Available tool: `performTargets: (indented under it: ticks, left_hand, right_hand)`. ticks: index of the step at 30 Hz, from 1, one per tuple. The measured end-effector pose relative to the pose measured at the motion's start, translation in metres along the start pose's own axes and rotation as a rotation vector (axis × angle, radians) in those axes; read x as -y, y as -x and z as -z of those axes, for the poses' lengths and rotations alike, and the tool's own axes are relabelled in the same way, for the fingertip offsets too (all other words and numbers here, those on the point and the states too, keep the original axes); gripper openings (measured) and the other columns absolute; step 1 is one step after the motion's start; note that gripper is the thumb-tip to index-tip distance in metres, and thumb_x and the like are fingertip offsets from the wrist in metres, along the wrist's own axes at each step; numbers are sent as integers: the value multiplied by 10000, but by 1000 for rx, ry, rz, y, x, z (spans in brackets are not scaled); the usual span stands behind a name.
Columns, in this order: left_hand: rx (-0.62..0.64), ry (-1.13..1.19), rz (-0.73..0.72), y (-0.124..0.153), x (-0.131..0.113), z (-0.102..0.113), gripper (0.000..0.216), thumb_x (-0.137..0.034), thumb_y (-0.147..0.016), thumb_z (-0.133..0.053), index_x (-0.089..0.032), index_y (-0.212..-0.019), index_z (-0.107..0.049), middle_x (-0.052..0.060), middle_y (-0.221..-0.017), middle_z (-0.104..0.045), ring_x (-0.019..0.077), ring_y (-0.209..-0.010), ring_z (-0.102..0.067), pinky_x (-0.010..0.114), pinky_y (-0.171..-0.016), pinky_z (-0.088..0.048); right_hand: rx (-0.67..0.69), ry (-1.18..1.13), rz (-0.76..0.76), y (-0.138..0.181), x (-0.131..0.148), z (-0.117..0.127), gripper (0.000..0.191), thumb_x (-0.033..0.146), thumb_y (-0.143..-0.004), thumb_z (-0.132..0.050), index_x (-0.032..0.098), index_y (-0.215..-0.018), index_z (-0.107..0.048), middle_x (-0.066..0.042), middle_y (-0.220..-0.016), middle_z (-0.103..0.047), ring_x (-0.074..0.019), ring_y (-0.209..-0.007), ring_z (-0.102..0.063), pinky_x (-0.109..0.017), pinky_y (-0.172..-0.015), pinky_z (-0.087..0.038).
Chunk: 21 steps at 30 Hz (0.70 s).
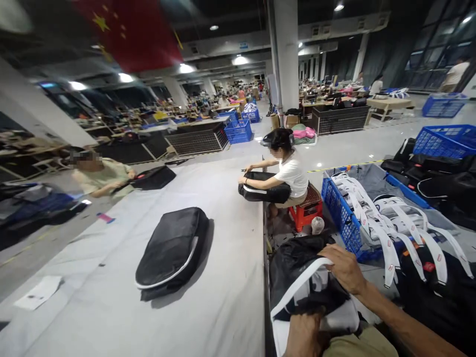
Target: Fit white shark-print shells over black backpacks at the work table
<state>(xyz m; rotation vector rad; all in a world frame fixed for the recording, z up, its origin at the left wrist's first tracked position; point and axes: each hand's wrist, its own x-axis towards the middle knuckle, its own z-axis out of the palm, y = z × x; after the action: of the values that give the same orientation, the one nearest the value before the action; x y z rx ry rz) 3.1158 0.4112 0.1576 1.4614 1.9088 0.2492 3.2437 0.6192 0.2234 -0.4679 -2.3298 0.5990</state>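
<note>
Black bag (297, 267) on lap, right hand (344, 267) gripping its white strap (297, 290), left hand (305, 334) clutching its lower edge

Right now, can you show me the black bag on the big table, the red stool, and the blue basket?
black bag (171, 248), head view, middle of its top panel.
red stool (305, 210), head view, its front side.
blue basket (340, 215), head view, its left wall.

Bare table (223, 297) lies open left of hands; blue crate (344, 218) blocks right.
</note>
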Motion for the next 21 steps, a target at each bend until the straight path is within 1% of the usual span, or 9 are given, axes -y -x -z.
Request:
performTargets:
  ticks: [1,3,6,8,9,12,14,17,21]
  left_hand:
    - [-12,20,-57,-5,-2,3,654,-306,-895,-723,-309,-1549,-746,156,-1456,-790,464,-1341,-745,647,-1152,-613]
    - [-159,18,-222,-15,-4,10,532,-273,-1037,-595,-353,-1540,-746,108,-1444,-803,395,-1282,-789,597,-1102,-657]
    - [-609,-26,-494,-40,-5,29,491,-202,-1118,-499,-398,-1480,-767,42,-1277,-868,287,-1131,-846,478,-1018,-715]
    - [-872,-45,-484,-68,-7,48,446,-215,-1103,-594,-365,-1490,-759,53,-1327,-855,281,-1210,-826,469,-1085,-697]
    - [-927,-49,-412,-85,-7,58,461,-254,-1083,-657,-330,-1531,-735,86,-1442,-809,309,-1324,-780,507,-1152,-664]
    - [-820,-34,-202,-144,-7,82,743,-329,-1008,-714,-205,-1721,-546,188,-1794,-486,414,-1661,-474,662,-1340,-463]
    - [-729,-2,-155,-181,0,90,868,-249,-914,-681,-164,-1756,-488,187,-1859,-369,404,-1720,-371,644,-1396,-376]
    - [-744,32,-137,-224,15,98,866,-225,-841,-616,-213,-1706,-583,144,-1809,-475,374,-1662,-466,567,-1377,-420]
    - [-746,118,-161,-263,33,130,671,-342,-970,-493,-263,-1600,-708,153,-1491,-765,366,-1313,-715,509,-1178,-570]
  right_hand:
    - [-31,44,-38,6,-12,8,381,407,-1151,-505,281,-1169,-863,-85,-1100,-870,-297,-1072,-814,-483,-1101,-686]
    - [-103,122,-89,15,-33,23,358,362,-1130,-520,277,-1158,-866,-90,-1091,-866,-302,-1074,-812,-492,-1033,-711]
    - [-186,184,-156,18,-59,39,347,355,-1109,-537,268,-1171,-867,-114,-1104,-861,-310,-1087,-817,-489,-975,-727]
    - [-208,192,-216,9,-73,45,344,355,-1098,-539,300,-1172,-871,-123,-1108,-860,-329,-1088,-826,-507,-956,-734]
    - [-215,189,-237,3,-80,46,341,355,-1093,-540,338,-1176,-871,-119,-1103,-859,-339,-1080,-830,-518,-935,-739]
    - [-234,152,-222,-15,-106,44,347,340,-1075,-563,468,-1236,-843,-85,-1080,-855,-337,-1037,-838,-518,-849,-756]
    - [-239,139,-192,-24,-128,37,392,321,-1068,-566,510,-1307,-814,-69,-1077,-850,-319,-1012,-843,-488,-801,-765]
    - [-224,122,-220,-38,-167,26,409,344,-1058,-550,557,-1292,-810,-80,-1042,-844,-297,-957,-846,-407,-720,-751]
    - [-73,25,-366,-83,-211,19,290,452,-1014,-572,459,-848,-810,-100,-778,-760,-288,-694,-782,-406,-558,-643]
